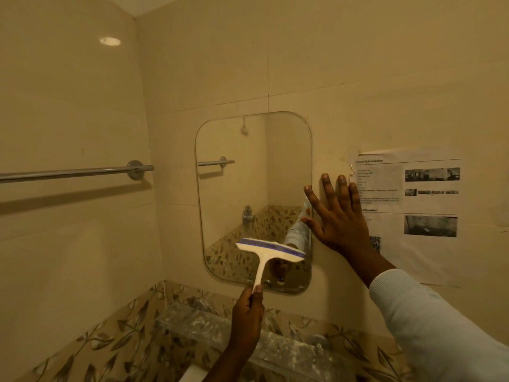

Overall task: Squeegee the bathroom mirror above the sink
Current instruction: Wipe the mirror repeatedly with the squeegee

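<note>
Far to the left of the left hand, a chrome towel bar [74, 172] runs along the beige tiled side wall.

The left hand [246, 307] is curled around the bottom end of the squeegee [264, 255], with the thumb laid up the handle. The tool looks like light, stiff white plastic with a soft blue-edged rubber blade. The grip at the handle's end probably gives reach but little pressure, so a hold nearer the head would likely press the blade more evenly.

The blade lies above this hand, slightly tilted, against the lower part of the mirror [248, 175]. The mirror is a frameless pane with rounded corners, fixed to the wall. It is hard, smooth and breakable, so steady, moderate pressure seems wise.

To the right of the squeegee, the right hand [340, 216] is spread flat with straight fingers and holds nothing. It presses the wall just beside the mirror, with thumb and forefinger reaching the mirror's right edge. A printed paper sheet [413, 216] is stuck on the wall just beyond its fingertips.

Below both hands is a clear shelf [220, 329] speckled with white, set against a band of leaf-patterned tile [110, 340].
</note>
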`<state>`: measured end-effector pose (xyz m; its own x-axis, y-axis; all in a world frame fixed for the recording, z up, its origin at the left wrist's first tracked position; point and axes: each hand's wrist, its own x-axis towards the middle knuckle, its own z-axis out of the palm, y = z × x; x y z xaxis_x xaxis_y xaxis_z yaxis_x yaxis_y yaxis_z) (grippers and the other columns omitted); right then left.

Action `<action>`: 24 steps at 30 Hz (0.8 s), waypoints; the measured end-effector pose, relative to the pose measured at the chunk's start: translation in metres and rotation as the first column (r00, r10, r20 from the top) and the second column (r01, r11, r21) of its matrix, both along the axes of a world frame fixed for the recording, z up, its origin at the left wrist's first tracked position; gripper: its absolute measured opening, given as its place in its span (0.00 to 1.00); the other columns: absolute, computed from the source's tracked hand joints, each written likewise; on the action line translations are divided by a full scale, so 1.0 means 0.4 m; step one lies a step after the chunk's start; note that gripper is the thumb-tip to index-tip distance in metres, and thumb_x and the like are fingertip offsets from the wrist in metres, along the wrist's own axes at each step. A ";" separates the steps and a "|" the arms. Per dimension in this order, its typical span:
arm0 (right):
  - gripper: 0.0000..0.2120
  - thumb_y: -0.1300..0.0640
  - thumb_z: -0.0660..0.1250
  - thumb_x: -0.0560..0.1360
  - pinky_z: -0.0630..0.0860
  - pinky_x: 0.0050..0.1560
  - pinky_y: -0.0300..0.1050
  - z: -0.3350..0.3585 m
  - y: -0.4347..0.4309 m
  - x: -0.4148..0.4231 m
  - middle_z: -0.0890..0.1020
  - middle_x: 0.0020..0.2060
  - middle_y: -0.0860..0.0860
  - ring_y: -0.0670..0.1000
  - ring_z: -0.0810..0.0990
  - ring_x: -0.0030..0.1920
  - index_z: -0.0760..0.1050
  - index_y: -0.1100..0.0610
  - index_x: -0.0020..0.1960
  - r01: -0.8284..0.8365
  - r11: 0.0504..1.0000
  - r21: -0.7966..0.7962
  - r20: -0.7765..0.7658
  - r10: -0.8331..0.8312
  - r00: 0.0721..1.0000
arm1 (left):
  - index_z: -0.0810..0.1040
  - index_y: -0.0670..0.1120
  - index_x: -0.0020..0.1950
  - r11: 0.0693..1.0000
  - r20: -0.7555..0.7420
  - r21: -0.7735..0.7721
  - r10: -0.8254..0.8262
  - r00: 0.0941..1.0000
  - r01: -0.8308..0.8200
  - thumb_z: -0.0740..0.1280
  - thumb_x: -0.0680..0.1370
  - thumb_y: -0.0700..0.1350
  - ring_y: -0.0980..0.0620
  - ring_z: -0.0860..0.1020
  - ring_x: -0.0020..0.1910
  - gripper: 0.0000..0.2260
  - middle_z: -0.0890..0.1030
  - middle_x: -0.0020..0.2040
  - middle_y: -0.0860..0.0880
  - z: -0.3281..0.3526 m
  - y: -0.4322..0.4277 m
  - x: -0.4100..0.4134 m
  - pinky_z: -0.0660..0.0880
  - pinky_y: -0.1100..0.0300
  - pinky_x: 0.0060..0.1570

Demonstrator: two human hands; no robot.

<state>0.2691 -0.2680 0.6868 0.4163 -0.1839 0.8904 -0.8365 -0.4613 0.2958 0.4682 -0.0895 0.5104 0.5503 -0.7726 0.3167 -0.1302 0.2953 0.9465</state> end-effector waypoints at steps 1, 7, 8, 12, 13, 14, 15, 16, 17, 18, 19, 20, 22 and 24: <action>0.39 0.28 0.47 0.81 0.44 0.83 0.68 -0.001 -0.001 0.000 0.46 0.86 0.59 0.67 0.43 0.85 0.48 0.46 0.86 -0.002 1.000 0.000 0.001 0.002 1.000 | 0.77 0.43 0.48 1.000 -0.030 -0.018 0.019 0.999 -0.020 0.62 0.79 0.59 0.54 0.63 0.25 0.19 0.68 0.30 0.48 0.010 0.010 0.004 0.62 0.59 0.26; 0.39 0.28 0.48 0.81 0.48 0.82 0.70 -0.001 0.002 -0.001 0.46 0.86 0.59 0.67 0.44 0.84 0.50 0.46 0.86 -0.004 1.000 -0.006 0.003 0.004 1.000 | 0.77 0.49 0.46 0.972 -0.027 -0.227 0.062 0.998 -0.067 0.61 0.84 0.56 0.55 0.65 0.26 0.14 0.70 0.32 0.50 0.288 -0.002 0.027 0.63 0.60 0.23; 0.39 0.28 0.48 0.82 0.48 0.82 0.70 -0.001 0.003 -0.001 0.46 0.86 0.60 0.67 0.44 0.84 0.50 0.47 0.86 -0.006 1.000 -0.005 0.001 0.006 1.000 | 0.76 0.49 0.46 0.965 -0.015 -0.253 0.073 0.997 -0.074 0.60 0.85 0.55 0.55 0.65 0.26 0.14 0.70 0.32 0.50 0.349 -0.013 0.027 0.63 0.60 0.24; 0.38 0.29 0.49 0.82 0.47 0.82 0.70 -0.002 0.004 -0.001 0.47 0.86 0.60 0.68 0.44 0.84 0.51 0.47 0.86 -0.001 1.000 -0.009 0.004 0.001 1.000 | 0.75 0.48 0.46 0.945 0.003 -0.324 0.053 0.999 -0.050 0.60 0.85 0.57 0.55 0.65 0.25 0.15 0.70 0.32 0.50 0.535 -0.065 0.015 0.63 0.60 0.23; 0.38 0.29 0.49 0.82 0.47 0.82 0.70 -0.003 0.004 -0.001 0.47 0.86 0.60 0.68 0.45 0.84 0.52 0.47 0.86 -0.001 1.000 -0.012 0.007 0.001 1.000 | 0.75 0.48 0.46 0.943 0.008 -0.331 0.047 0.999 -0.042 0.61 0.85 0.57 0.55 0.65 0.25 0.15 0.70 0.32 0.50 0.562 -0.076 0.010 0.63 0.60 0.23; 0.38 0.29 0.49 0.82 0.47 0.82 0.70 -0.003 0.005 -0.001 0.48 0.86 0.60 0.68 0.45 0.84 0.52 0.47 0.86 -0.003 1.000 -0.013 0.009 0.003 1.000 | 0.75 0.48 0.46 0.942 0.018 -0.334 0.048 0.999 -0.039 0.61 0.85 0.57 0.55 0.65 0.26 0.15 0.70 0.31 0.50 0.580 -0.087 0.006 0.63 0.59 0.24; 0.38 0.29 0.49 0.82 0.47 0.82 0.70 -0.002 0.004 -0.001 0.48 0.86 0.60 0.68 0.45 0.84 0.52 0.47 0.86 -0.004 1.000 -0.014 0.008 0.004 1.000 | 0.75 0.49 0.45 0.942 0.030 -0.333 0.056 0.998 -0.043 0.61 0.85 0.57 0.55 0.66 0.26 0.15 0.70 0.31 0.50 0.589 -0.097 0.005 0.63 0.59 0.25; 0.38 0.29 0.48 0.82 0.47 0.82 0.70 -0.002 0.004 -0.001 0.48 0.86 0.60 0.68 0.45 0.84 0.52 0.47 0.86 -0.004 1.000 -0.013 0.007 0.004 1.000 | 0.75 0.49 0.45 0.943 0.039 -0.328 0.066 0.997 -0.050 0.61 0.85 0.57 0.55 0.66 0.26 0.15 0.71 0.31 0.51 0.589 -0.104 0.005 0.64 0.59 0.27; 0.38 0.29 0.48 0.82 0.47 0.82 0.70 -0.002 0.003 -0.001 0.47 0.86 0.60 0.68 0.45 0.84 0.52 0.47 0.86 -0.004 1.000 -0.012 0.007 0.004 1.000 | 0.76 0.49 0.45 0.945 0.044 -0.322 0.072 0.996 -0.054 0.61 0.85 0.57 0.54 0.66 0.27 0.15 0.71 0.31 0.51 0.581 -0.110 0.009 0.64 0.58 0.28; 0.38 0.29 0.48 0.82 0.47 0.82 0.70 -0.003 0.001 0.000 0.47 0.86 0.60 0.68 0.45 0.84 0.51 0.47 0.86 -0.004 1.000 -0.012 0.007 0.005 1.000 | 0.76 0.50 0.45 0.947 0.052 -0.317 0.075 0.996 -0.055 0.61 0.85 0.57 0.54 0.66 0.27 0.15 0.71 0.31 0.51 0.568 -0.114 0.015 0.64 0.58 0.29; 0.38 0.29 0.48 0.82 0.47 0.82 0.70 -0.004 0.000 0.000 0.47 0.86 0.60 0.68 0.45 0.84 0.51 0.47 0.86 -0.004 1.000 -0.013 0.009 0.004 1.000 | 0.77 0.50 0.45 0.949 0.065 -0.311 0.081 0.995 -0.057 0.61 0.85 0.58 0.54 0.67 0.28 0.15 0.71 0.31 0.51 0.552 -0.117 0.021 0.64 0.58 0.29; 0.38 0.29 0.48 0.82 0.47 0.82 0.70 -0.005 -0.002 0.001 0.48 0.85 0.60 0.68 0.45 0.84 0.51 0.47 0.86 -0.002 1.000 -0.017 0.011 0.003 1.000 | 0.77 0.52 0.45 0.951 0.082 -0.303 0.093 0.992 -0.064 0.61 0.84 0.58 0.54 0.67 0.28 0.15 0.71 0.31 0.52 0.534 -0.119 0.029 0.64 0.58 0.29; 0.38 0.30 0.49 0.82 0.46 0.83 0.69 -0.005 -0.004 0.002 0.48 0.85 0.60 0.68 0.45 0.84 0.50 0.47 0.86 -0.002 1.000 -0.029 0.013 0.002 1.000 | 0.77 0.55 0.43 0.956 0.108 -0.283 0.114 0.988 -0.079 0.61 0.84 0.60 0.55 0.67 0.27 0.14 0.71 0.30 0.53 0.498 -0.116 0.041 0.65 0.57 0.28; 0.38 0.30 0.50 0.83 0.45 0.83 0.69 -0.006 -0.006 0.002 0.48 0.85 0.60 0.68 0.45 0.84 0.50 0.47 0.86 -0.003 0.999 -0.045 0.011 0.004 1.000 | 0.76 0.56 0.42 0.962 0.128 -0.261 0.121 0.984 -0.085 0.61 0.83 0.61 0.55 0.67 0.27 0.14 0.71 0.30 0.53 0.464 -0.111 0.050 0.65 0.57 0.28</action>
<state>0.2699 -0.2703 0.6842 0.4065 -0.1425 0.9025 -0.8384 -0.4507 0.3065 0.4881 -0.1337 0.6961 0.5582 -0.5984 0.5747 -0.2994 0.5007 0.8122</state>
